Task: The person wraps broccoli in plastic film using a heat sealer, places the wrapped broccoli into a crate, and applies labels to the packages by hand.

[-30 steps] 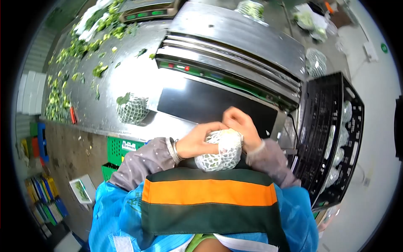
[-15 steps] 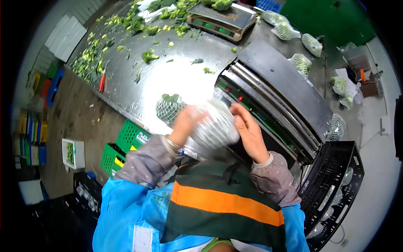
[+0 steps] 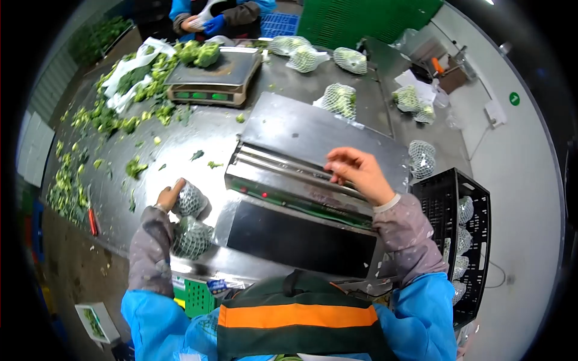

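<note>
My left hand [image 3: 170, 196] is closed on the side of a broccoli head in white foam netting and clear film [image 3: 192, 201], at the left of the metal table. A second netted broccoli head [image 3: 191, 237] sits just below it, nearer my body. My right hand [image 3: 360, 173] is over the film-wrapping machine [image 3: 301, 180], near its metal rollers. Its fingers are loosely bent and apart, with nothing between them. The machine's dark flat plate [image 3: 301, 239] lies in front of me. The underside of the held broccoli is hidden.
A scale [image 3: 211, 75] bears broccoli at the back left. Trimmings [image 3: 75, 180] and a red-handled knife [image 3: 92, 221] lie at the left edge. Netted heads [image 3: 339, 100] stand behind the machine. A black crate [image 3: 481, 240] holds several more at right. Across the table is a co-worker's gloved hand [image 3: 215, 25].
The wrapped broccoli has gone from between both hands to the table at left, with my left hand on it. My right hand has moved over the machine's rollers. The view has turned.
</note>
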The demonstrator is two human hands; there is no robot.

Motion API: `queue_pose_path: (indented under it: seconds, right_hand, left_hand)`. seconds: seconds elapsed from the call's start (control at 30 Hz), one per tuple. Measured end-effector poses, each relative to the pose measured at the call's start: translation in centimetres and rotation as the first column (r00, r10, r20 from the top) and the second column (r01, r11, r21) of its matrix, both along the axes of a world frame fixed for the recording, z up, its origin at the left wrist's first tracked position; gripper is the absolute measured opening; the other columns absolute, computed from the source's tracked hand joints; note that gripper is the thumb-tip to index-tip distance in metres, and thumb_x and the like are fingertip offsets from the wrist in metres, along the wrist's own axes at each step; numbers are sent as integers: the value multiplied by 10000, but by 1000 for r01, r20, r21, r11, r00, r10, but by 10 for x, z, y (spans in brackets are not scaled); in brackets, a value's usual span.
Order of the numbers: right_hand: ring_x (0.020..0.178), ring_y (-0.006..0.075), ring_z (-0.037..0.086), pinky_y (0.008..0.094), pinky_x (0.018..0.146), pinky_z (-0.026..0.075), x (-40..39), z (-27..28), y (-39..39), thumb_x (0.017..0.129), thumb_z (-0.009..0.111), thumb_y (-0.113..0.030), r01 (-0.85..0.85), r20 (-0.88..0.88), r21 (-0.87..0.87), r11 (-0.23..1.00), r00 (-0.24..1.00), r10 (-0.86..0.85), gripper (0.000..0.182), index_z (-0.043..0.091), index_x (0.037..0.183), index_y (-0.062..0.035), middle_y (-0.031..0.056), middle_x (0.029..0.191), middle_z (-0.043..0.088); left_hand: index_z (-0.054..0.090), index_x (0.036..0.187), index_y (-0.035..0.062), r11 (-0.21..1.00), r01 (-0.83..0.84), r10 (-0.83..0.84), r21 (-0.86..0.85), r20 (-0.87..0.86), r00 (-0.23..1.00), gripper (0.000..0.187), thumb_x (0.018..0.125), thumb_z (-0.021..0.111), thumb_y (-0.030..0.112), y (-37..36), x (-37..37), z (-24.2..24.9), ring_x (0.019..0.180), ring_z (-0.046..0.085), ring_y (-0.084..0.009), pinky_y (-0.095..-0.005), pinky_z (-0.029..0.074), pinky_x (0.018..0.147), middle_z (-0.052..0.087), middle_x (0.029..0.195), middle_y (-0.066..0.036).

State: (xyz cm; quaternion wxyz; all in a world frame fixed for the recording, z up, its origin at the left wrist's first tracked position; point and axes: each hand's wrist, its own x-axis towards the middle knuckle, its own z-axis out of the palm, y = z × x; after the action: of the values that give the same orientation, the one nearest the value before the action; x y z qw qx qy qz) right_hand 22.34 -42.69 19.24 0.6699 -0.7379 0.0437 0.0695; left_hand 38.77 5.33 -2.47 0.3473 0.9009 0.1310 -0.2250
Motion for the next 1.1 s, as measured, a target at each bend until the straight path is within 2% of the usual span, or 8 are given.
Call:
queue_pose_path:
  seconds: [0.13, 0.2, 0.27, 0.37, 0.53, 0.73, 0.87, 1.1]
  right_hand:
    - [671, 76, 583, 200, 582, 461, 17, 1, -105, 873, 569, -160, 285, -54, -63, 956, 956, -289, 233, 577, 1082, -55, 42, 908, 634]
    - [649, 85, 594, 201, 535, 449, 26, 2, -160, 858, 568, -152, 391, -70, -172, 904, 911, -407, 247, 582, 1080, -44, 44, 907, 639]
    - [633, 82, 592, 203, 503, 442, 40, 0, -217, 854, 572, -161, 476, -49, -234, 848, 865, -499, 264, 570, 1098, -60, 33, 887, 640]
    - [620, 77, 588, 208, 477, 437, 85, -6, -282, 850, 580, -174, 546, -61, -246, 801, 816, -575, 274, 554, 1103, -74, 27, 877, 639]
    - [600, 98, 586, 245, 466, 440, 187, -3, -282, 827, 619, -209, 464, -5, -278, 841, 875, -484, 325, 549, 1117, -80, 38, 824, 634]
    - [938, 262, 594, 348, 755, 479, 211, -167, -498, 730, 678, -171, 563, 198, -638, 526, 780, -594, 635, 418, 1288, -14, 134, 1123, 585]
    - [1102, 347, 521, 405, 927, 427, 171, -162, -506, 656, 733, -294, 478, 181, -865, 153, 580, -794, 827, 352, 1346, -43, 224, 1284, 464]
    - [1130, 377, 499, 438, 965, 391, 230, -153, -562, 631, 743, -380, 618, 395, -784, 57, 568, -722, 898, 322, 1346, -35, 247, 1252, 482]
  left_hand:
    - [390, 1275, 0, 834, 47, -408, 550, 556, 724, 780, 737, 668, 491, -55, -15, 42, 1057, 500, -391, -398, 387, 917, 527, 1164, -218]
    - [499, 1122, 10, 964, 212, -240, 157, 860, 451, 421, 777, 672, 178, -129, -37, 120, 967, 511, -362, -380, 405, 848, 544, 1051, -188]
    - [560, 755, 24, 881, 473, -319, -8, 728, 606, 135, 758, 664, 111, -185, -95, 164, 634, 534, -285, -374, 407, 566, 554, 702, -123]
    - [512, 518, 87, 505, 860, -532, -70, 760, 374, 284, 716, 708, 145, -263, -170, 158, 481, 461, -272, -371, 343, 458, 459, 504, -76]
    - [462, 534, 101, 581, 781, -643, 229, 717, 269, 283, 665, 713, 106, -303, -220, 87, 515, 427, -247, -347, 302, 478, 421, 530, -48]
    - [483, 614, 101, 642, 654, -733, 400, 572, 369, 224, 702, 681, 155, -288, -210, 81, 585, 428, -254, -376, 320, 549, 422, 622, -65]
    - [489, 625, 112, 611, 685, -776, 397, 474, 416, 217, 708, 678, 180, -286, -212, 80, 602, 425, -258, -393, 318, 561, 435, 650, -63]
    - [486, 644, 108, 636, 656, -771, 406, 371, 518, 220, 684, 672, 218, -279, -227, 70, 647, 409, -312, -440, 294, 568, 397, 677, -111]
